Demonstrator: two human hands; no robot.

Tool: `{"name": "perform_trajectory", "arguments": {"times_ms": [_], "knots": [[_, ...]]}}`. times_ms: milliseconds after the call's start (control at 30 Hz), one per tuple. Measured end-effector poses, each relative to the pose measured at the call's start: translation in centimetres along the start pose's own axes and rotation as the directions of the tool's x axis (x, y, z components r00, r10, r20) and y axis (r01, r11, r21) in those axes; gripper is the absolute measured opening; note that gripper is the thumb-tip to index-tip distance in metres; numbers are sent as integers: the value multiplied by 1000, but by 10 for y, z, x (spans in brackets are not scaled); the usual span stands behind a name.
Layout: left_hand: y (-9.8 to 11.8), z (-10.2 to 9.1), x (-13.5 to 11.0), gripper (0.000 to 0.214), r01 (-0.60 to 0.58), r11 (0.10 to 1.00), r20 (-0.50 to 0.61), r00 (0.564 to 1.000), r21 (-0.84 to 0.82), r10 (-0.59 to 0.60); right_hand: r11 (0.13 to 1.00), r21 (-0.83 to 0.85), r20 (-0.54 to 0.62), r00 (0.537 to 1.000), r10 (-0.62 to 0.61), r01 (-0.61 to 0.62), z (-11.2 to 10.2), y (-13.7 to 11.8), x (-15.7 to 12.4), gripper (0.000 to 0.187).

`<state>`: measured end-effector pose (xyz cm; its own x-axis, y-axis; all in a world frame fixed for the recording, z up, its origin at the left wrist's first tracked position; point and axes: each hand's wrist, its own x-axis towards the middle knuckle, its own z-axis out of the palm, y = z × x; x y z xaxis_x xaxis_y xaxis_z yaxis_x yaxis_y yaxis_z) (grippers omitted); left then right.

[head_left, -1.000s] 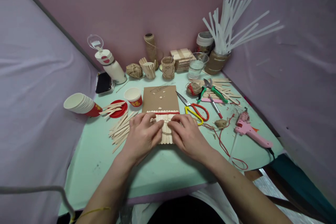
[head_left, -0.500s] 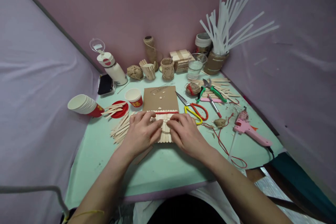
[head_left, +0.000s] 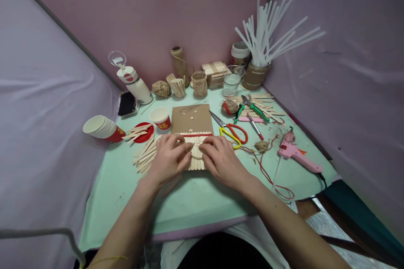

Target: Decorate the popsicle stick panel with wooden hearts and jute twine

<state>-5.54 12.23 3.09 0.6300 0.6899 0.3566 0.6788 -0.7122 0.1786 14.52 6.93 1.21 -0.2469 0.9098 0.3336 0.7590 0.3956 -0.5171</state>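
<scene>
A panel of craft sticks laid side by side is in front of me, with a red cord across its upper part and a thin twine line lower down. My left hand is closed over its left side, fingertips pressed down near the middle. Mirroring it on the right side, my right hand is closed too, thumb and fingers on the panel. Small rounded wood pieces lie between the fingertips. Whether a small piece is pinched there is hidden. Behind the panel is a brown cardboard sheet with a few wood chips.
Scissors, pruning shears, a marker and a pink glue gun lie to the right. Loose craft sticks, a paper cup and stacked cups are at left. A jar of glue sticks stands behind.
The view has shifted slightly, moving the table things a little to the left. Both hands stay on the panel with almost the same finger positions.
</scene>
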Motion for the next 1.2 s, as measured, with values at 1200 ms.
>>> {"name": "perform_trajectory", "arguments": {"times_ms": [1200], "knots": [[10, 17, -21, 25, 78, 993, -195, 976, -88, -94, 985, 150, -224, 968, 116, -83, 8, 11, -27, 19]]}}
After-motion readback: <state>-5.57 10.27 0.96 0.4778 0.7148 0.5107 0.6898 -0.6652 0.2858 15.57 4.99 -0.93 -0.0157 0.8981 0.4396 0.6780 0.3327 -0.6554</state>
